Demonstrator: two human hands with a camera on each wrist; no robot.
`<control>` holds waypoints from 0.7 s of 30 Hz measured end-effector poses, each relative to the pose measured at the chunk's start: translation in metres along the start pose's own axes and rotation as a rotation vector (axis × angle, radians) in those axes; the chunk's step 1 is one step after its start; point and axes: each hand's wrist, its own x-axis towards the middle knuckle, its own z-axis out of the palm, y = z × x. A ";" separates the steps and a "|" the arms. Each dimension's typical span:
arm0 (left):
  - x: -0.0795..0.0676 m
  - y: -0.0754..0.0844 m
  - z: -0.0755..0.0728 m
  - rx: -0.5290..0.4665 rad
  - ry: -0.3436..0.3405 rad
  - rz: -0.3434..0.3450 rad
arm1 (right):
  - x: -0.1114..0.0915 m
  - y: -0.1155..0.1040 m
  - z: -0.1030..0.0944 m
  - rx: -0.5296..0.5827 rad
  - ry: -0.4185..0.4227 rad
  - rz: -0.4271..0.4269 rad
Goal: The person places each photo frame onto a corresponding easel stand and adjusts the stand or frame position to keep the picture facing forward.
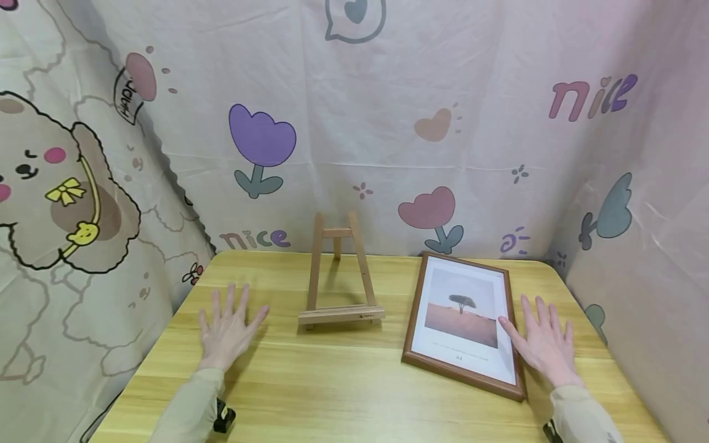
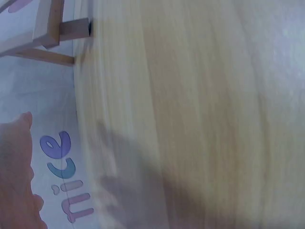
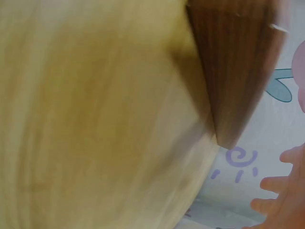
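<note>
A small wooden easel (image 1: 341, 314) stands upright near the back middle of the table, its ledge facing me. To its right a brown picture frame (image 1: 412, 320) lies flat, face up, with a print of a lone tree (image 1: 462, 301). My left hand (image 1: 224, 335), fingers spread straight, is over the table left of the easel and holds nothing. My right hand (image 1: 545, 341) is also spread, beside the frame's right edge; its thumb reaches over that edge, and I cannot tell whether it touches. In the right wrist view the frame's side (image 3: 233, 71) rises from the table.
The yellow wood-grain table (image 1: 332, 381) ends at a patterned cloth (image 1: 360, 123) hanging behind it. More cloth hangs along the left and right sides. A black strap (image 1: 224, 416) is on the left wrist.
</note>
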 end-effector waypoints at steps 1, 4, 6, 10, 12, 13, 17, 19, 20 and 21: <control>0.000 0.002 -0.001 -0.001 -0.002 0.001 | 0.000 -0.001 -0.001 -0.008 0.002 -0.003; -0.002 0.010 -0.003 0.007 0.008 0.005 | 0.001 -0.002 -0.005 -0.020 -0.007 -0.006; -0.004 0.016 -0.005 0.019 0.017 0.014 | 0.001 -0.003 -0.008 -0.024 -0.018 -0.010; -0.007 0.033 -0.006 0.043 0.039 0.048 | -0.002 -0.004 -0.013 -0.028 -0.033 -0.016; -0.010 0.042 -0.007 0.047 0.050 0.068 | -0.004 -0.005 -0.016 -0.034 -0.037 -0.020; -0.011 0.048 -0.007 0.046 0.057 0.080 | -0.005 -0.006 -0.018 -0.039 -0.039 -0.022; -0.016 0.070 -0.006 0.032 0.084 0.134 | -0.008 -0.007 -0.026 -0.054 -0.057 -0.035; -0.019 0.082 -0.006 0.032 0.094 0.161 | -0.010 -0.007 -0.030 -0.063 -0.062 -0.041; -0.021 0.089 -0.006 0.035 0.095 0.175 | -0.012 -0.007 -0.032 -0.064 -0.068 -0.046; -0.022 0.095 -0.006 0.041 0.098 0.191 | -0.013 -0.006 -0.033 -0.065 -0.070 -0.052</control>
